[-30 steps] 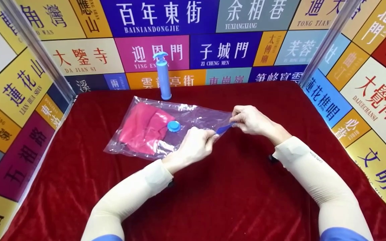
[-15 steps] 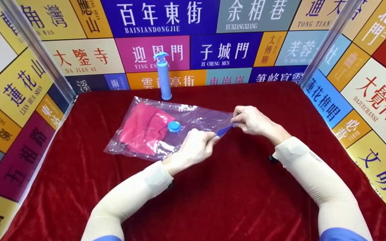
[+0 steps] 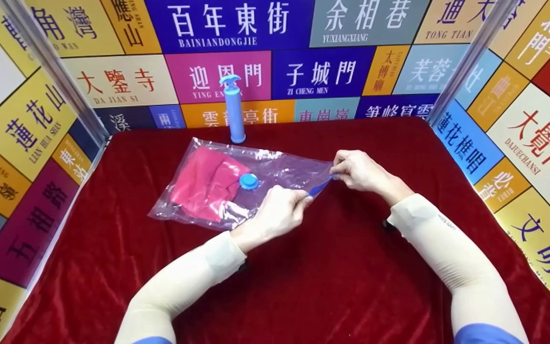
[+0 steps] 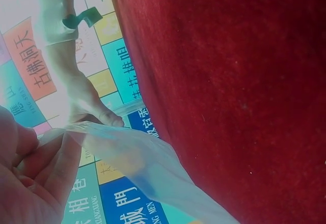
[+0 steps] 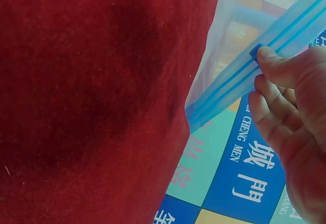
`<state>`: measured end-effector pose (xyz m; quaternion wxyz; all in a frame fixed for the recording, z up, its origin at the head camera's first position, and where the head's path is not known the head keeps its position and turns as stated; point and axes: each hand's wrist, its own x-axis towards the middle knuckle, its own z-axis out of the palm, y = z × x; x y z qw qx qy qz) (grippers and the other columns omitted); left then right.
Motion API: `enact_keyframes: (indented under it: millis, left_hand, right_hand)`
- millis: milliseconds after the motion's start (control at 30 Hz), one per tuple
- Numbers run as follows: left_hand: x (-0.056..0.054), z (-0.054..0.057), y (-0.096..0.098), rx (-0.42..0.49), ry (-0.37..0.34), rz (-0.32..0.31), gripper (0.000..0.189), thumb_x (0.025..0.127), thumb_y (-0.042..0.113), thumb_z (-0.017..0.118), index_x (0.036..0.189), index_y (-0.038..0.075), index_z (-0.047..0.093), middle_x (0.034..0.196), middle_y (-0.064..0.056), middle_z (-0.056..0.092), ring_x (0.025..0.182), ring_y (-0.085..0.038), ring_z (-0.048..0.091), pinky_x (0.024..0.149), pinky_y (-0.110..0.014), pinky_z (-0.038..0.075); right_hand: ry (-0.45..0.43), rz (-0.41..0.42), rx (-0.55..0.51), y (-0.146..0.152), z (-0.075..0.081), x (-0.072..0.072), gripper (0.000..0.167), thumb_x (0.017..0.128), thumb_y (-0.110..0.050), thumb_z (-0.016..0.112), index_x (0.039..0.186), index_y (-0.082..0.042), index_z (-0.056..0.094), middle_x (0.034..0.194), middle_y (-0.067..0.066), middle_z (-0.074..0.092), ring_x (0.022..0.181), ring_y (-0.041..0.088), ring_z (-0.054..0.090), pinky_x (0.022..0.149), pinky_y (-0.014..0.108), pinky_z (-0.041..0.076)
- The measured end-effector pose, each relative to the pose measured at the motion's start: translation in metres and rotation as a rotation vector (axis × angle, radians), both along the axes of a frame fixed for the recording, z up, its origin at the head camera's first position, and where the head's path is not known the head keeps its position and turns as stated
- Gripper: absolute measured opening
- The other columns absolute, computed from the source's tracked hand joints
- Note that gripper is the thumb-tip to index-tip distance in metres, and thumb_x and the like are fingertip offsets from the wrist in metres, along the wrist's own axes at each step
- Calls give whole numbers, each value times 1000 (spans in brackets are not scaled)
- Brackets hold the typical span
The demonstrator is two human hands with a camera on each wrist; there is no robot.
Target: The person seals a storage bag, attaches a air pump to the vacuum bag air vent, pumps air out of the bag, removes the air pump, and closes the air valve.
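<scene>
A clear vacuum storage bag (image 3: pixel 282 168) lies on the red cloth, with folded pink fabric (image 3: pixel 203 179) inside its left part. On top sits a round blue valve cap (image 3: pixel 248 181). My left hand (image 3: pixel 277 210) grips the bag's mouth near the blue zip strip (image 3: pixel 320 187). Farther along that edge, my right hand (image 3: pixel 363 173) pinches the zip strip. In the right wrist view, the right thumb presses a small dark blue slider (image 5: pixel 255 52) on the strip. The mouth edge is raised and stretched between both hands, as the film (image 4: pixel 137 155) in the left wrist view shows.
A blue hand pump (image 3: pixel 235 112) stands upright behind the bag, at the back of the table. Red velvet cloth (image 3: pixel 313 286) covers the tabletop. Panels with printed signs (image 3: pixel 217 24) rise at the back and both sides, with metal posts (image 3: pixel 466 57) at the corners.
</scene>
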<state>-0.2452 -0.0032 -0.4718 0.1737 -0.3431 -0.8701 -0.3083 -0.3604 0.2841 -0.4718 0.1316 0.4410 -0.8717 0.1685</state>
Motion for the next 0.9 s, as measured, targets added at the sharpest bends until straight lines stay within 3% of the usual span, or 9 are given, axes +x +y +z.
enact_keyframes:
  millis: [400, 733, 900]
  left_hand:
    - [3, -1, 0, 0, -6, -1, 43, 112, 25, 67, 71, 11, 64, 59, -4, 61, 56, -19, 58, 61, -44, 59]
    - [4, 2, -2, 11, 26, -17, 43, 110, 22, 69, 69, 11, 61, 58, 4, 47, 56, -14, 45, 57, -43, 52]
    - [5, 2, -2, 5, 18, -9, 43, 111, 23, 68, 69, 12, 62, 58, 1, 51, 56, -14, 47, 58, -43, 54]
  right_hand:
    - [-5, -32, -17, 5, -6, -3, 12, 90, 2, 88, 98, -6, 90, 90, 12, 70, 83, 32, 72, 76, 47, 62]
    - [21, -42, -39, 9, -12, -6, 12, 90, 4, 88, 97, -5, 90, 89, 13, 70, 81, 31, 72, 73, 45, 62]
    - [8, -52, -35, 9, -12, -8, 13, 90, 4, 87, 98, -5, 90, 90, 14, 70, 82, 32, 73, 75, 47, 63]
